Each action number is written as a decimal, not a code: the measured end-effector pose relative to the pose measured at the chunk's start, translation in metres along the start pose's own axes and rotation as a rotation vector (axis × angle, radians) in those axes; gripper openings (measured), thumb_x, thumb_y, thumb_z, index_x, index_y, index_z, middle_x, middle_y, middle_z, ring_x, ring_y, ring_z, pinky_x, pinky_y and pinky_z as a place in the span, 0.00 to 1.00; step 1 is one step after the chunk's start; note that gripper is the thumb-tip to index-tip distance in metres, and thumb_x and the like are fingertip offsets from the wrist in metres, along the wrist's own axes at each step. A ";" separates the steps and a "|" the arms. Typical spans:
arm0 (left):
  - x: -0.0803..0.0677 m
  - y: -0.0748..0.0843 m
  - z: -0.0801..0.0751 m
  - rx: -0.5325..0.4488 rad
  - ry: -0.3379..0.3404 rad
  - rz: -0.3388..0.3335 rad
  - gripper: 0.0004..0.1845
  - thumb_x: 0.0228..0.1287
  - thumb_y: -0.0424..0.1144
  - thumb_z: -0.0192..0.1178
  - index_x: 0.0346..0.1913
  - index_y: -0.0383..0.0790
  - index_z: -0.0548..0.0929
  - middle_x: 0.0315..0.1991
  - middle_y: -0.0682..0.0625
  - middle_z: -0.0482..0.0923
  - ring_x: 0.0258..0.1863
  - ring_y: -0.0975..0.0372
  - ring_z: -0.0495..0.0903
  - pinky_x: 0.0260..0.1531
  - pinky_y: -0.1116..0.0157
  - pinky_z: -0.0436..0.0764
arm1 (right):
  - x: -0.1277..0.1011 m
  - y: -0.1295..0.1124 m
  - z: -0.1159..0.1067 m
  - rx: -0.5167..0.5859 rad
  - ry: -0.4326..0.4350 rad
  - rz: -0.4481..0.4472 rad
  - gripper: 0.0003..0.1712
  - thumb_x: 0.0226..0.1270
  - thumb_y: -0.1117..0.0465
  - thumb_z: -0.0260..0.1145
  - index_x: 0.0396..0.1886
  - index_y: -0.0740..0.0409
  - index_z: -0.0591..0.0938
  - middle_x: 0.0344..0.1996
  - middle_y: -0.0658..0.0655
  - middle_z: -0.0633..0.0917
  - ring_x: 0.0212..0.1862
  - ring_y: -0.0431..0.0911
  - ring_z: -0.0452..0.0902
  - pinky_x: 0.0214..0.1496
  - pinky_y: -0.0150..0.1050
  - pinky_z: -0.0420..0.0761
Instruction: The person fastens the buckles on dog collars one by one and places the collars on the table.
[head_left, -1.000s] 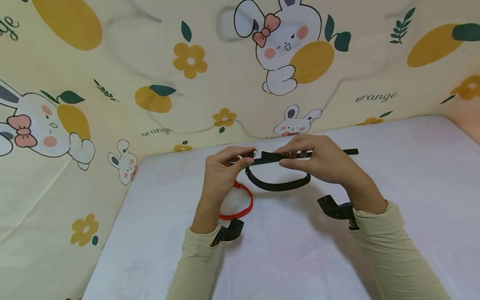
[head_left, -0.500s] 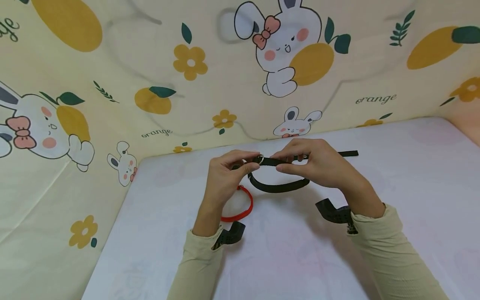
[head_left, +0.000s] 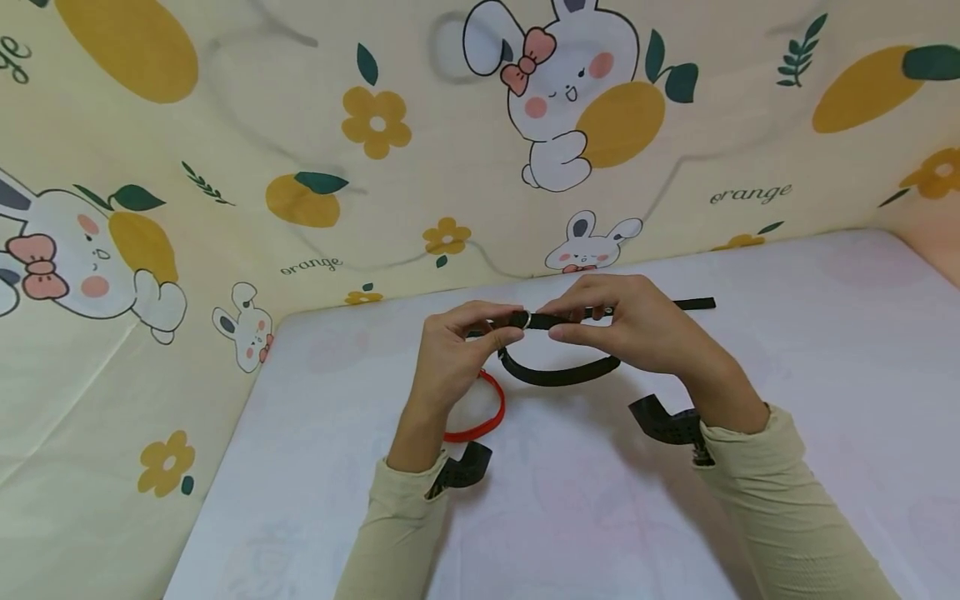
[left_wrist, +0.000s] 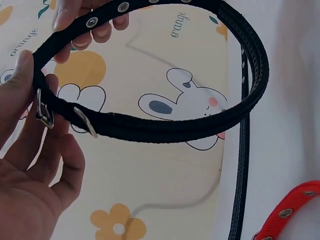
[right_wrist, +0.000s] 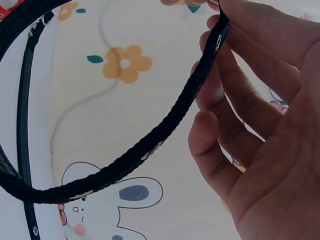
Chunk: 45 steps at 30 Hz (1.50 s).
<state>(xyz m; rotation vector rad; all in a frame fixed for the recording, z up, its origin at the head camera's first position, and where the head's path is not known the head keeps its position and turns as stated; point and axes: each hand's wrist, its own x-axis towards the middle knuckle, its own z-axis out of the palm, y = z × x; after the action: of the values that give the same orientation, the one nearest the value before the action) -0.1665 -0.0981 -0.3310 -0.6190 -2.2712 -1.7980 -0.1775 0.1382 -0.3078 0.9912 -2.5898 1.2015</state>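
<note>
Above the white table (head_left: 787, 350), both hands still pinch a black webbing collar (head_left: 558, 375); left hand (head_left: 450, 354) at its metal buckle (left_wrist: 44, 111), right hand (head_left: 637, 325) now threading the strap closer.

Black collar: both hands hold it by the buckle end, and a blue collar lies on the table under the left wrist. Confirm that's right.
Not quite. The collar lying on the table is red, not blue, as the head view shows. The rest stands: the left hand and right hand hold the black collar by its buckle end.
</note>
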 end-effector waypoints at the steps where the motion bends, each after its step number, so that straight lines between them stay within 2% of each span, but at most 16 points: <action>1: 0.000 0.000 0.000 -0.003 0.001 0.001 0.13 0.55 0.28 0.72 0.45 0.33 0.89 0.40 0.38 0.88 0.37 0.61 0.81 0.38 0.70 0.80 | 0.000 0.000 0.000 -0.001 -0.002 0.004 0.13 0.62 0.55 0.74 0.47 0.42 0.89 0.34 0.40 0.85 0.36 0.36 0.73 0.38 0.32 0.73; 6: -0.001 0.001 -0.001 -0.020 0.017 0.000 0.12 0.55 0.28 0.71 0.44 0.32 0.89 0.39 0.37 0.87 0.34 0.58 0.80 0.35 0.70 0.80 | 0.002 -0.001 0.002 -0.010 -0.008 0.022 0.14 0.61 0.54 0.75 0.47 0.40 0.89 0.35 0.39 0.85 0.37 0.36 0.73 0.39 0.32 0.73; 9: -0.001 0.002 -0.003 -0.044 0.050 -0.027 0.12 0.56 0.29 0.71 0.44 0.32 0.89 0.39 0.39 0.87 0.33 0.53 0.80 0.35 0.70 0.80 | 0.002 0.000 0.003 -0.007 -0.024 0.049 0.15 0.60 0.54 0.75 0.48 0.41 0.88 0.35 0.40 0.85 0.38 0.38 0.74 0.40 0.32 0.74; 12: 0.000 0.003 -0.005 -0.080 0.108 -0.078 0.11 0.57 0.29 0.71 0.44 0.32 0.88 0.39 0.44 0.88 0.34 0.50 0.82 0.36 0.70 0.81 | 0.002 0.002 0.002 -0.016 -0.030 0.087 0.15 0.61 0.54 0.75 0.48 0.41 0.87 0.35 0.41 0.85 0.39 0.38 0.75 0.42 0.33 0.74; 15: 0.000 0.005 -0.007 -0.113 0.149 -0.123 0.12 0.57 0.29 0.71 0.45 0.32 0.88 0.38 0.52 0.88 0.35 0.53 0.83 0.37 0.70 0.82 | 0.002 0.004 0.001 -0.022 -0.012 0.108 0.13 0.62 0.52 0.74 0.47 0.41 0.87 0.35 0.41 0.85 0.39 0.36 0.75 0.43 0.34 0.75; 17: 0.000 0.006 -0.008 -0.125 0.152 -0.136 0.12 0.57 0.29 0.71 0.45 0.31 0.88 0.37 0.56 0.88 0.35 0.56 0.83 0.38 0.70 0.82 | 0.000 0.005 0.000 -0.015 0.011 0.105 0.12 0.63 0.51 0.73 0.47 0.40 0.87 0.35 0.41 0.85 0.39 0.36 0.75 0.42 0.33 0.75; 21: 0.001 0.006 -0.007 -0.136 0.124 -0.114 0.12 0.58 0.27 0.70 0.46 0.30 0.87 0.37 0.58 0.87 0.35 0.58 0.82 0.38 0.71 0.81 | -0.001 0.005 -0.002 -0.008 0.050 0.075 0.12 0.63 0.52 0.73 0.47 0.40 0.88 0.35 0.41 0.85 0.38 0.35 0.74 0.39 0.32 0.74; 25: 0.000 0.004 -0.007 -0.125 0.100 -0.102 0.12 0.57 0.28 0.71 0.45 0.31 0.87 0.36 0.57 0.86 0.36 0.47 0.82 0.38 0.70 0.81 | -0.003 0.006 -0.002 -0.016 0.065 0.047 0.13 0.62 0.54 0.74 0.47 0.41 0.88 0.36 0.41 0.86 0.37 0.36 0.73 0.38 0.32 0.74; 28: -0.001 0.004 -0.007 -0.115 0.095 -0.107 0.12 0.57 0.28 0.71 0.45 0.31 0.87 0.37 0.51 0.86 0.37 0.40 0.81 0.39 0.68 0.82 | -0.003 0.007 -0.002 -0.020 0.068 0.036 0.13 0.62 0.54 0.74 0.46 0.41 0.89 0.37 0.41 0.86 0.37 0.36 0.72 0.37 0.32 0.73; 34: 0.000 0.003 -0.006 -0.062 0.086 -0.111 0.11 0.57 0.29 0.71 0.45 0.33 0.88 0.38 0.40 0.85 0.36 0.47 0.82 0.39 0.67 0.82 | -0.002 0.007 -0.003 -0.018 0.067 0.021 0.12 0.61 0.55 0.75 0.45 0.40 0.89 0.37 0.41 0.86 0.36 0.36 0.72 0.35 0.32 0.73; 40: 0.000 0.003 -0.002 -0.027 0.066 -0.114 0.11 0.58 0.31 0.72 0.44 0.34 0.88 0.39 0.39 0.85 0.37 0.49 0.82 0.38 0.67 0.82 | -0.001 0.005 -0.003 -0.016 0.039 0.035 0.12 0.62 0.55 0.74 0.46 0.40 0.90 0.40 0.43 0.86 0.40 0.37 0.74 0.37 0.32 0.74; 45: 0.000 0.002 -0.002 -0.010 0.073 -0.116 0.12 0.57 0.31 0.72 0.45 0.34 0.88 0.40 0.39 0.86 0.37 0.52 0.83 0.40 0.66 0.82 | -0.001 0.006 -0.001 -0.022 0.047 0.029 0.13 0.62 0.56 0.74 0.47 0.42 0.89 0.39 0.43 0.85 0.37 0.37 0.73 0.35 0.33 0.74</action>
<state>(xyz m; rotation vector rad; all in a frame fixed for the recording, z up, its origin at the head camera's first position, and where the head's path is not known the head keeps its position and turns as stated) -0.1657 -0.0994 -0.3292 -0.4231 -2.2946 -1.8522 -0.1804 0.1422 -0.3109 0.9137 -2.5841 1.1853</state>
